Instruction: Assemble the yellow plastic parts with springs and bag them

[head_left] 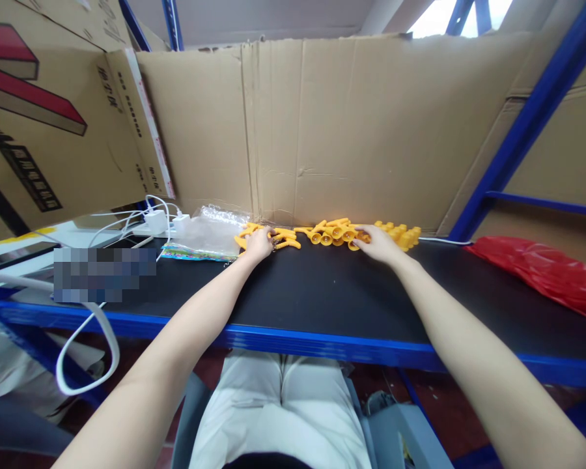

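At the back of the black tabletop, my left hand [258,244] is closed over a small group of yellow-orange branching plastic pieces [286,238]; its fingertips are partly hidden among them. My right hand [377,244] reaches into a pile of yellow horn-shaped plastic pieces [336,233], several with round, flared openings facing me. Its thumb and fingers appear curled around one of these pieces, though the grip is small and partly hidden. Just beyond the right hand stands a cluster of yellow knobbed pieces [403,234].
Clear plastic bags [209,228] lie left of my left hand, near white chargers and cables [155,221]. A red plastic bag [542,267] rests at the right. Cardboard [371,130] walls the back, and a blue metal edge [322,342] runs along the front.
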The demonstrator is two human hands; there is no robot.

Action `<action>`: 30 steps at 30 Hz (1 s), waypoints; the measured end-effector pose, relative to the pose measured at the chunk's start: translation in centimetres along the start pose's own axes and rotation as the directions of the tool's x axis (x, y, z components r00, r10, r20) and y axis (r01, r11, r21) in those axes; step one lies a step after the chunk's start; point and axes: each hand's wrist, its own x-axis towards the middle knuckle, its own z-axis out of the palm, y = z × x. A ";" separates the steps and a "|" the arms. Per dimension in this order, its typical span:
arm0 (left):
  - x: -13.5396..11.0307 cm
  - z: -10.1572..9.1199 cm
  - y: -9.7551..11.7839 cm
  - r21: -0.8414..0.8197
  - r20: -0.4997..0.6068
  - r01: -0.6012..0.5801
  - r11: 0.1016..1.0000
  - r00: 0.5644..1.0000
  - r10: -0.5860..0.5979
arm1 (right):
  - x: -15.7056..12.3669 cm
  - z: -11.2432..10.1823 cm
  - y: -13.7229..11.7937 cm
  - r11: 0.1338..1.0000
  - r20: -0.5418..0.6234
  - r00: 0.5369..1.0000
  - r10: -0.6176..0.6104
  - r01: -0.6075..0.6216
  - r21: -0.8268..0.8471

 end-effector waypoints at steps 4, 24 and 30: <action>0.0 -0.6 0.0 -0.009 -0.098 -0.032 0.999 0.995 0.031 | 0.0 0.0 -0.1 1.000 0.001 1.000 -0.002 0.002 0.001; -1.3 -1.5 2.5 -0.347 -0.409 -0.357 0.867 0.890 0.203 | -0.1 -0.2 -0.4 1.000 -0.001 1.000 -0.010 0.010 0.026; -1.6 -0.5 2.9 -0.316 -0.215 -0.361 0.877 0.928 0.304 | -0.1 -0.1 -0.4 0.999 -0.002 1.000 -0.016 0.016 0.036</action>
